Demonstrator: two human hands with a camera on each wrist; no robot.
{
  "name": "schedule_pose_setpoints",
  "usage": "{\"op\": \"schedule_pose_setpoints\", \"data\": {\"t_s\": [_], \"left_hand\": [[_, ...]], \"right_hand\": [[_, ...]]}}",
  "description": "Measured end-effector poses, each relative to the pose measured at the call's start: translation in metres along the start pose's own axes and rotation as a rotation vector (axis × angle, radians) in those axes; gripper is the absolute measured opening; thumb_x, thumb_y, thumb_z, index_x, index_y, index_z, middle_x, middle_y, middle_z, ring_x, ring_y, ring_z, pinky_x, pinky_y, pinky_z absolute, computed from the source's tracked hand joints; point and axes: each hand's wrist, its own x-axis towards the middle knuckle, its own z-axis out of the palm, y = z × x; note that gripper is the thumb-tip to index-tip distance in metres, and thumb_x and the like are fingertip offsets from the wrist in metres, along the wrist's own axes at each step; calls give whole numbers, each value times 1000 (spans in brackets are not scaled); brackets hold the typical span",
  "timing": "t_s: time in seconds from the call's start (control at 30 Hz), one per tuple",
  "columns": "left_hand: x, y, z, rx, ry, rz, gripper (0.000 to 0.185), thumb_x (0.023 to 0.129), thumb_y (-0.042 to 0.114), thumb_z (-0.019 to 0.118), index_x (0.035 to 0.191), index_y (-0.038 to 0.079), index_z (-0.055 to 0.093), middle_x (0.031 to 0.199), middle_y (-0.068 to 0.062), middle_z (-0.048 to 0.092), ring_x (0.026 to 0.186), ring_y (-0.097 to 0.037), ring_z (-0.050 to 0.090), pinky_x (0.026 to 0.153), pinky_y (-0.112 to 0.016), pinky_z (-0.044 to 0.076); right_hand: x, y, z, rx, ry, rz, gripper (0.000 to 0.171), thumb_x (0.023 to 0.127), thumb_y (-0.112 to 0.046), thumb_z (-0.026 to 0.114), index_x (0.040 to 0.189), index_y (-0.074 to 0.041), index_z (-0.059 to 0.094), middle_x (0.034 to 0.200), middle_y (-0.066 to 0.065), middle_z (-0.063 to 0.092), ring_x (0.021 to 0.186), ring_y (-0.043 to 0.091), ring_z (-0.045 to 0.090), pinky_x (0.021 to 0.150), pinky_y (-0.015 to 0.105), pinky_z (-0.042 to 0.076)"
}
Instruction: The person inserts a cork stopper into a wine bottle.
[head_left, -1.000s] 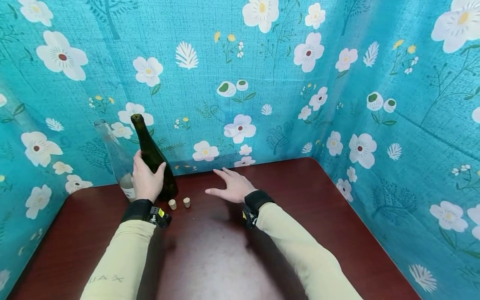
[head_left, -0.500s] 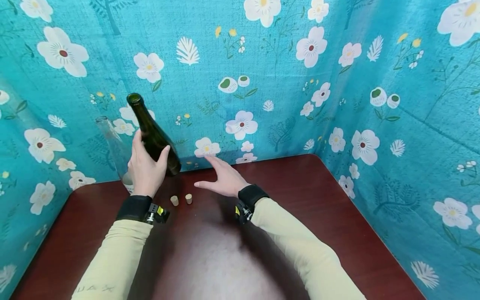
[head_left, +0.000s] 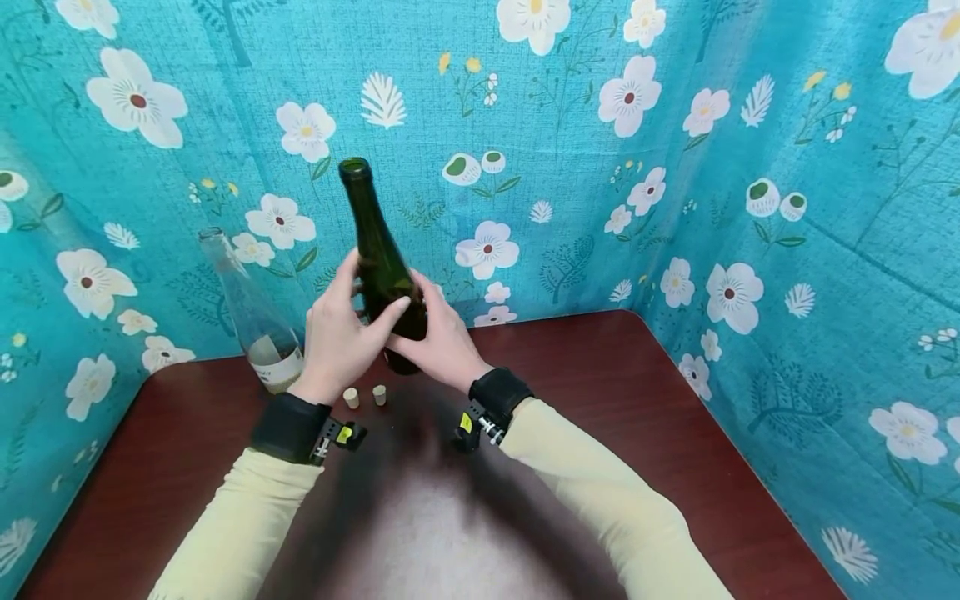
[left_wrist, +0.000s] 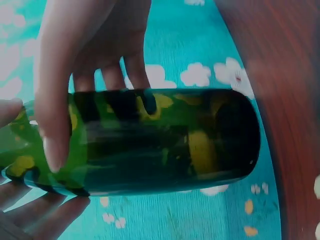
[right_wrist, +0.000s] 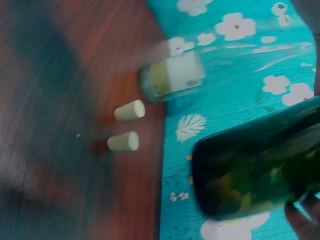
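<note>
A dark green glass bottle (head_left: 377, 242) is held up above the table, neck upward and tilted to the left, its mouth uncorked. My left hand (head_left: 341, 333) grips its body from the left, thumb across the near side. From the right, my right hand (head_left: 444, 337) holds the lower body, its fingers mostly behind the glass. The left wrist view shows the bottle (left_wrist: 170, 142) with fingers on both sides of it. In the right wrist view its base (right_wrist: 215, 180) hangs free of the tabletop.
A clear glass bottle (head_left: 255, 317) with a pale label stands at the back left of the table (head_left: 600, 400). Two small corks (head_left: 351, 397) stand upright in front of it. A teal flowered curtain (head_left: 570, 183) closes off the back and right side.
The left hand has lifted the green bottle off the table and carried it right. The right hand has moved left and taken hold of it too. The clear bottle and corks stay put.
</note>
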Motion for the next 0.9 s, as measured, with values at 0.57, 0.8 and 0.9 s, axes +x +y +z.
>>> {"op": "schedule_pose_setpoints", "data": {"t_s": [0.57, 0.8, 0.9], "left_hand": [[-64, 23, 38, -189, -242, -89, 75, 90, 35, 81, 153, 23, 42, 126, -1, 64, 103, -15, 68, 80, -36, 59], [-83, 22, 48, -228, -248, -121, 79, 88, 31, 83, 154, 24, 40, 127, -1, 64, 101, -13, 69, 73, -37, 59], [-88, 21, 51, -234, -252, -136, 79, 88, 30, 84, 154, 26, 40, 126, -1, 64, 98, -13, 70, 70, -36, 58]], "right_hand": [[-67, 32, -15, 40, -53, 66, 71, 82, -36, 87, 137, -22, 45, 116, -7, 61, 105, 7, 62, 85, 34, 54], [-83, 45, -8, 32, -50, 82, 71, 82, -34, 87, 137, -24, 44, 113, -10, 62, 103, 5, 61, 84, 33, 54], [-88, 49, -5, 33, -42, 79, 72, 81, -34, 88, 137, -24, 44, 114, -10, 62, 103, 5, 61, 84, 34, 55]]}}
